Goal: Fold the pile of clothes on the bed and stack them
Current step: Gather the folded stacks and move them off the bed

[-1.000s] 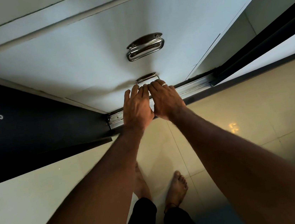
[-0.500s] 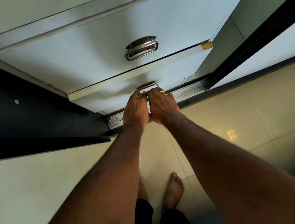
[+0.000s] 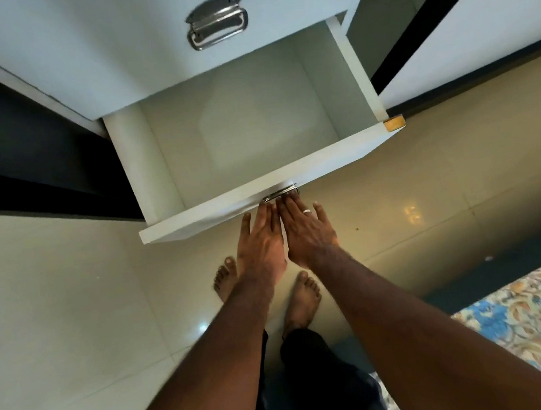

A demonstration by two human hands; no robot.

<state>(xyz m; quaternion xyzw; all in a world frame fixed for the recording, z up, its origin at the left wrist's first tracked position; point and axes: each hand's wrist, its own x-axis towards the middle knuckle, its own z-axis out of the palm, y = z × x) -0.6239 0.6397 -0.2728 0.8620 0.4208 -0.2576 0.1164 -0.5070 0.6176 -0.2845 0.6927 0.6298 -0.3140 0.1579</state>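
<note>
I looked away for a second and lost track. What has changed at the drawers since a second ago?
The lower drawer has slid out toward the person, from nearly shut to wide open, showing a bare white inside. Both hands came back with it: the left hand and right hand have their fingertips at its metal handle, fingers fairly straight. The upper drawer stayed shut, untouched.
</note>
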